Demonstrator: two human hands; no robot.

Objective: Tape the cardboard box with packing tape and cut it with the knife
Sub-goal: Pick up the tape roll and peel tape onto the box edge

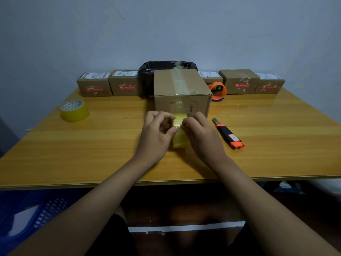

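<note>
A brown cardboard box [181,93] stands in the middle of the wooden table [92,145], with clear tape running over its top and down its front face. Just in front of it I hold a yellowish roll of packing tape [179,135] upright between both hands. My left hand [158,133] grips the roll's left side. My right hand [200,134] pinches at the tape on the roll's top right with its fingertips. An orange and black utility knife [229,134] lies on the table to the right of my right hand, untouched.
A second yellow tape roll [73,110] lies at the left. An orange tape dispenser [218,90] sits behind the box on the right. Several small labelled boxes [94,85] line the back edge around a black-bagged bin [147,74]. A blue basket [33,215] is below left.
</note>
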